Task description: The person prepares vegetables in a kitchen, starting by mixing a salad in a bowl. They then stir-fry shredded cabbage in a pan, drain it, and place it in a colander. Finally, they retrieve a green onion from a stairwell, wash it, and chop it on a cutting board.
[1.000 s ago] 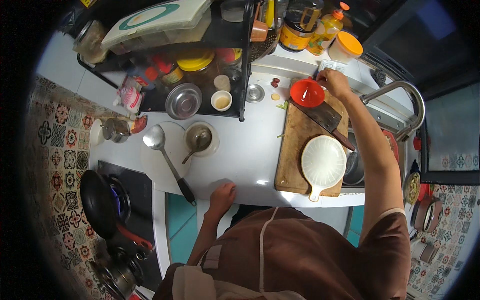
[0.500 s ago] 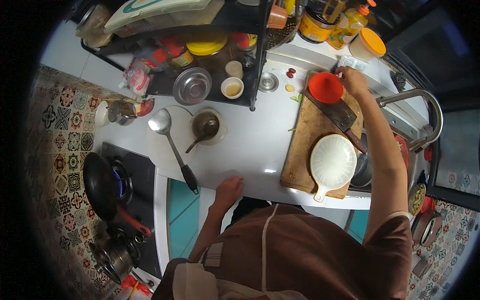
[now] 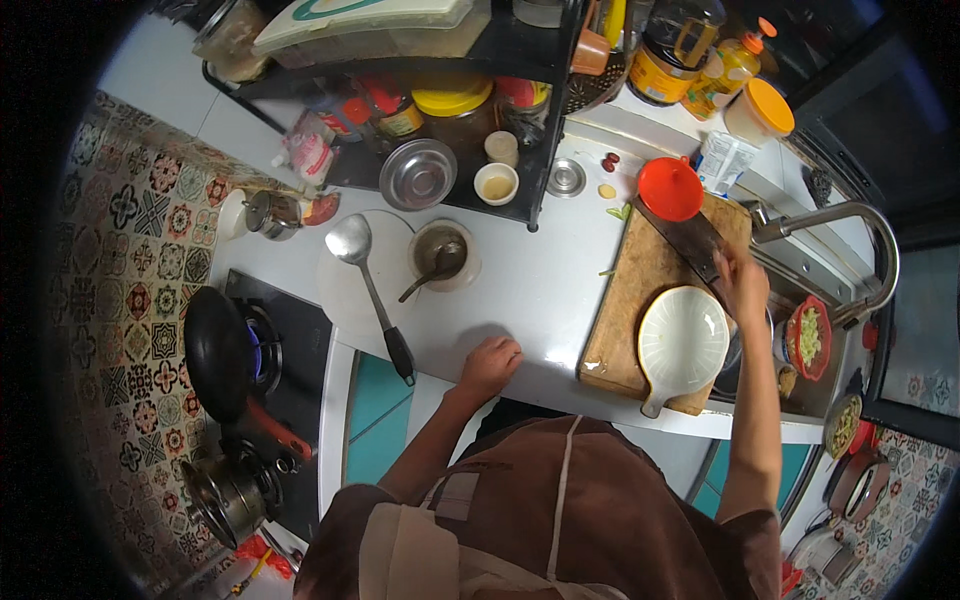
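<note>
My right hand (image 3: 742,286) is over the handle of a cleaver (image 3: 690,240) that lies on a wooden cutting board (image 3: 625,300). Its fingers are curled and smeared, so I cannot tell whether they grip the handle. Just beside it, on the board, sits a pale ribbed ceramic dish (image 3: 682,338) with a short handle. A round red plastic bowl (image 3: 670,188) stands at the board's far end, by the blade tip. My left hand (image 3: 490,367) rests on the counter's front edge, fingers folded in, with nothing in them.
A black frying pan (image 3: 215,355) is on the stove, with a blue flame beside it. A spatula (image 3: 372,290) and a pot with a spoon (image 3: 440,255) are on the counter. A sink tap (image 3: 880,235) curves in at right. A dark rack (image 3: 500,60) stands behind.
My right hand has left the red bowl and come back toward me to the cleaver's handle. My left hand stays at the counter edge. The view has shifted somewhat.
</note>
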Tool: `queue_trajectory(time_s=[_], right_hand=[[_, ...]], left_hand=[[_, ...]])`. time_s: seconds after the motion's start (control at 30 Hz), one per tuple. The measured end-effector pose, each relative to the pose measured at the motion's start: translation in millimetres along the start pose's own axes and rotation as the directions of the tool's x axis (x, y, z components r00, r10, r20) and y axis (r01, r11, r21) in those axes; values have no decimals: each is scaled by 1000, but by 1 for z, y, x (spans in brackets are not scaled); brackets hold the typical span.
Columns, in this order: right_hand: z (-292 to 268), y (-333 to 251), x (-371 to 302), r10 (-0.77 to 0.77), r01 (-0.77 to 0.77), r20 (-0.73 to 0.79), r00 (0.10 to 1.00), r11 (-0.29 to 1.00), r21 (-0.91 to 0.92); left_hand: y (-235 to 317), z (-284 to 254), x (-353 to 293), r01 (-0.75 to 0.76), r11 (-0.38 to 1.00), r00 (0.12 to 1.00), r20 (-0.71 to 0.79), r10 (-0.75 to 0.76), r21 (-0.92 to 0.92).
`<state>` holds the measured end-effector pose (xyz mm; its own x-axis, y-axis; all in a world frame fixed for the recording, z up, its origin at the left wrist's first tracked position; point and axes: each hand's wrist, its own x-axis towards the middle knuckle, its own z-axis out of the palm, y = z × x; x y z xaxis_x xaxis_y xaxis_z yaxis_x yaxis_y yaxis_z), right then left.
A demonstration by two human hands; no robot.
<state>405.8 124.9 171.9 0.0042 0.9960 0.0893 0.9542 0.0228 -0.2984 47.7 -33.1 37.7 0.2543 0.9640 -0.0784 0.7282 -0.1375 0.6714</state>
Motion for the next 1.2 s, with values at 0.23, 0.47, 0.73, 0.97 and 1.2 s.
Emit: queue_trajectory(time_s=[0.23,0.47,0.73,0.97,1.2], right_hand=[[25,0,-152,314,-294,-10,949,899,325],[44,-7,-247,548,-522,78,833,733,437],[43,-3,-292,683,-654,150,715,577,489],[56,30,-283,596,-572,142,790,636,517],[42,82,-269,588,-586,155,794,672,454]], left_hand=[[24,-8,65,-31,990,999,-17,29,-140],[44,14,185,-217,940,875,-375,307,264],[31,27,259,-168,940,952,-200,233,296],[11,32,307,36,880,955,-276,109,473],[4,37,326,157,813,968,-252,-14,561]])
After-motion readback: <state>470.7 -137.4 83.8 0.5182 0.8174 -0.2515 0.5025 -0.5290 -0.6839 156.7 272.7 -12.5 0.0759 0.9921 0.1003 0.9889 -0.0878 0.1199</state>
